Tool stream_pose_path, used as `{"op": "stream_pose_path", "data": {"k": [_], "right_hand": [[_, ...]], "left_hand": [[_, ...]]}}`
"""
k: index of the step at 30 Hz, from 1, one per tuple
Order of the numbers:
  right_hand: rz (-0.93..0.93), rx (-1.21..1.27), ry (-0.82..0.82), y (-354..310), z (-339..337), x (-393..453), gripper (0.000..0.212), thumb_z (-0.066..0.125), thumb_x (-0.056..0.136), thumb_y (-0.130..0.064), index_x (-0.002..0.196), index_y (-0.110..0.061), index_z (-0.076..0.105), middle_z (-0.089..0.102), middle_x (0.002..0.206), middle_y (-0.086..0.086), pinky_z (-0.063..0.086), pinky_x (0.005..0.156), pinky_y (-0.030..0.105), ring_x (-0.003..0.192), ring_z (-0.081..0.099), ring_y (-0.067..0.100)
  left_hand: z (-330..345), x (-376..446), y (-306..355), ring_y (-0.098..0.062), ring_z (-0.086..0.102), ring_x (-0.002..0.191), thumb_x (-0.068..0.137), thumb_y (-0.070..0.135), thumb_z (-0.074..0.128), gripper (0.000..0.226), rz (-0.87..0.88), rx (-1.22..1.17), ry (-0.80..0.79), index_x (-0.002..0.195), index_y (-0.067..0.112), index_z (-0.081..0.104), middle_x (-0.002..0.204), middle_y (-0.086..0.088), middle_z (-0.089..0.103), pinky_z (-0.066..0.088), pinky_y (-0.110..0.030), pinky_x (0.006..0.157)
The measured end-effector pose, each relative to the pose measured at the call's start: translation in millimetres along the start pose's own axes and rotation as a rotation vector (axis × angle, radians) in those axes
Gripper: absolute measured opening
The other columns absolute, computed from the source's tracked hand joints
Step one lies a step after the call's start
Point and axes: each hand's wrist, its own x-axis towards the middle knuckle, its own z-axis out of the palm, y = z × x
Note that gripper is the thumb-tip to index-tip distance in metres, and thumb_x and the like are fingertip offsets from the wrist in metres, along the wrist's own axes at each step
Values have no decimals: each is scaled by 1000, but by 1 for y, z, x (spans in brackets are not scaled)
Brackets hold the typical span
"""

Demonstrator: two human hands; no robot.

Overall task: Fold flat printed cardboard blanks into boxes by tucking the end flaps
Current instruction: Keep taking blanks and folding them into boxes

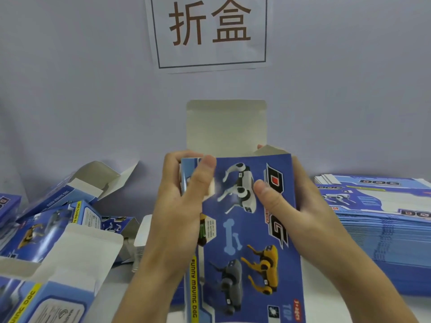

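- The blue printed cardboard box blank (247, 224), showing white, grey and yellow robot dogs and a pale bone, is held upright in front of the person, above the white worktop (326, 285), partly opened into a sleeve.
- Its grey-backed top tuck flap (226, 127) stands straight up, not yet tucked; a small side flap (268, 150) leans inward at the right corner.
- The left hand (182, 206) grips the blank's left edge, thumb pressed across the front panel.
- The right hand (300, 206) grips the right edge, thumb on the front, fingers behind and unseen.
- Risk, as I judge it: if the side flaps are not folded in first, the tuck flap may jam or crease; squeezing the edges too hard could collapse the sleeve flat.
- Readable print: "DOG" in large letters, "FUNNY MOVING DOG" on the yellow strip, "TOP" near the bottom.
- Left: several folded blue boxes with open flaps (58, 241) lie in a jumble.
- Right: a stack of flat blue blanks (382, 220), also marked "DOG".
- On the wall, a white paper sign (210, 31) reads "折盒".
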Motion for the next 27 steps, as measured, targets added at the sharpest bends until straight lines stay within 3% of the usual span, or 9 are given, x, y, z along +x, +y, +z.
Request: {"op": "stream_pose_path", "data": {"k": [4, 8, 9, 12, 14, 16, 19, 22, 27], "right_hand": [[129, -49, -91, -8, -4, -3, 31, 58, 92, -44, 118, -57, 47, 73, 100, -14, 60, 65, 24, 87, 74, 13], [259, 45, -102, -9, -7, -1, 13, 51, 99, -30, 111, -34, 51, 77, 88, -3, 53, 56, 14, 65, 72, 7], [213, 45, -84, -9, -5, -5, 30, 50, 97, -46, 112, -20, 53, 77, 96, 6, 47, 51, 7, 54, 67, 1], [175, -52, -25, -3, -4, 1, 142, 36, 41, -104, 127, 8, 54, 66, 105, 29, 43, 55, 12, 47, 54, 5], [234, -108, -5, -1, -2, -4, 83, 35, 90, -72, 128, -1, 55, 60, 75, 9, 41, 58, 23, 55, 50, 11], [289, -79, 78, 4, 4, -5, 34, 49, 96, -41, 116, -15, 58, 58, 68, 0, 44, 57, 23, 58, 54, 11], [395, -7, 132, 8, 9, 0, 35, 47, 74, -50, 95, -22, 53, 57, 62, 1, 47, 52, 31, 58, 59, 17], [381, 60, 170, 11, 10, 5, 23, 45, 75, -44, 96, -34, 47, 55, 59, 1, 48, 57, 39, 58, 59, 21], [426, 155, 145, 14, 3, 6, 42, 44, 70, -41, 107, -62, 45, 55, 58, 5, 55, 57, 38, 57, 63, 21]], "left_hand": [[6, -1, -2, -13, 46, 58, 79, 73, 55, 56, -74, -70, 107, 87, 18, 50, 61, 2, 48, 46, -33, 48], [10, -5, -9, -58, 55, 93, 72, 75, 57, 85, -260, -186, 89, 112, 0, 53, 104, -40, 56, 41, -75, 93], [10, -5, -10, -59, 55, 97, 72, 75, 56, 83, -282, -194, 90, 110, 1, 55, 105, -39, 56, 40, -75, 96], [10, -3, -17, -52, 61, 88, 78, 68, 53, 48, -289, -162, 152, 77, 21, 61, 93, -33, 61, 51, -67, 87], [7, -2, -22, -48, 59, 74, 87, 53, 54, 35, -306, -139, 151, 66, 24, 57, 80, -29, 58, 58, -56, 73], [5, -1, -25, -35, 50, 64, 91, 32, 53, 28, -304, -121, 143, 65, 21, 55, 73, -19, 49, 50, -48, 63], [5, -1, -30, -31, 50, 68, 91, 21, 48, 25, -292, -88, 165, 68, 26, 56, 81, -16, 47, 46, -45, 62], [7, -3, -31, -13, 46, 46, 95, 10, 41, 24, -260, -131, 189, 95, 31, 53, 56, 5, 51, 38, -27, 41], [7, -2, -31, -18, 68, 67, 99, 11, 35, 52, -251, -145, 66, 103, 59, 56, 64, 15, 67, 50, -39, 60]]}}
